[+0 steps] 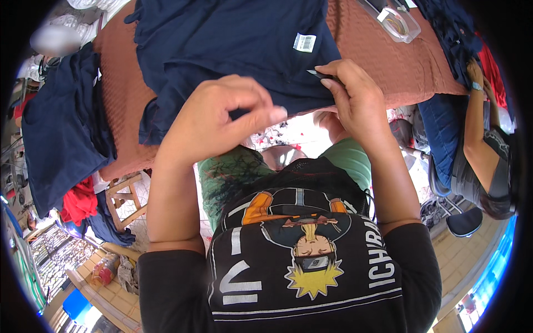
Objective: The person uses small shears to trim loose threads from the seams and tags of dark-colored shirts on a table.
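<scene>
A navy blue garment [222, 44] with a white barcode sticker [305, 43] lies spread before me, its near edge at the table's edge. My right hand [358, 91] is closed on small thread snips [318, 73], thumb against fingers. The metal tip points left over the cloth; the rest is mostly hidden in the hand. My left hand [222, 114] is over the garment's near left part, thumb stretched toward the right. Its fingers are curled and slightly blurred, with a gap between them and the thumb, and nothing visible in it.
A brown textured cloth [119, 89] covers the table. Another navy garment [66, 122] hangs over its left side, above red fabric [80, 202]. A clear plastic container [397, 22] stands at the far right. Another person's arm [474, 116] reaches dark cloth on the right.
</scene>
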The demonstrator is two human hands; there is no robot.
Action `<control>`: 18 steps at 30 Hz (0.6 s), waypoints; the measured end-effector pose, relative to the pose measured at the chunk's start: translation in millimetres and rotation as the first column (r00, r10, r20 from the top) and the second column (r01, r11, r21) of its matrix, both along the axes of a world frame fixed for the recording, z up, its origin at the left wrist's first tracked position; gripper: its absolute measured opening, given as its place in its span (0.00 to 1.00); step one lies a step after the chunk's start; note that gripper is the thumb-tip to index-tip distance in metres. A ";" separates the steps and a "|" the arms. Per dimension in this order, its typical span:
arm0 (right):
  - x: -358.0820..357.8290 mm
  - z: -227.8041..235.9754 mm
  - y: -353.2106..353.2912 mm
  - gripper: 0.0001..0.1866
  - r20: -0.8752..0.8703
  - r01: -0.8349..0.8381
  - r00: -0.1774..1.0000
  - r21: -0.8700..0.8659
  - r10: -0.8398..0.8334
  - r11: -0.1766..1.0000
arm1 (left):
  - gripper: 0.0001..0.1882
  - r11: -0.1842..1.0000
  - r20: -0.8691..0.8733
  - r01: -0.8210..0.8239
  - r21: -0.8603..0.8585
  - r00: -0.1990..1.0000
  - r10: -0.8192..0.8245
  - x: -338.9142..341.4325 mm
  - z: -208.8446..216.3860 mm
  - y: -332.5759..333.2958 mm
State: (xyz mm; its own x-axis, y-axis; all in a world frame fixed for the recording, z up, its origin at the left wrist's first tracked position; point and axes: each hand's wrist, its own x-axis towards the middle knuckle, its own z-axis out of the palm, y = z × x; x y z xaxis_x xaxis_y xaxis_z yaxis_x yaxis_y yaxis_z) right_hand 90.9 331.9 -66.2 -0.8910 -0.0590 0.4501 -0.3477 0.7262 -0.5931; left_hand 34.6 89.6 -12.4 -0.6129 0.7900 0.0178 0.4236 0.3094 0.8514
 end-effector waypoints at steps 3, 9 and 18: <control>1.6 -2.3 -3.5 0.08 0.046 -0.036 0.998 -0.065 0.039 0.997 | 0.07 0.966 -0.184 -0.250 0.069 0.948 0.259 9.2 -28.0 22.2; 6.4 -12.8 -10.3 0.07 0.115 -0.032 0.992 -0.108 0.045 0.994 | 0.09 0.874 -0.400 -0.480 0.071 0.789 0.466 24.1 -74.9 49.3; 7.0 -13.3 -9.4 0.07 0.109 -0.034 0.993 -0.101 0.045 0.994 | 0.07 0.848 -0.375 -0.526 0.067 0.774 0.510 23.0 -76.0 52.5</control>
State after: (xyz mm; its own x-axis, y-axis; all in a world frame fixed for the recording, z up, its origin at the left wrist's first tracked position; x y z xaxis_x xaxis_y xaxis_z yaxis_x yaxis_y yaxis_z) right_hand 97.9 322.6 -79.6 -0.9336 -0.0552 0.3540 -0.3031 0.6489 -0.6979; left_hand 57.6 142.1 -88.5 -0.8836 0.3600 0.2995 0.4653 0.6021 0.6488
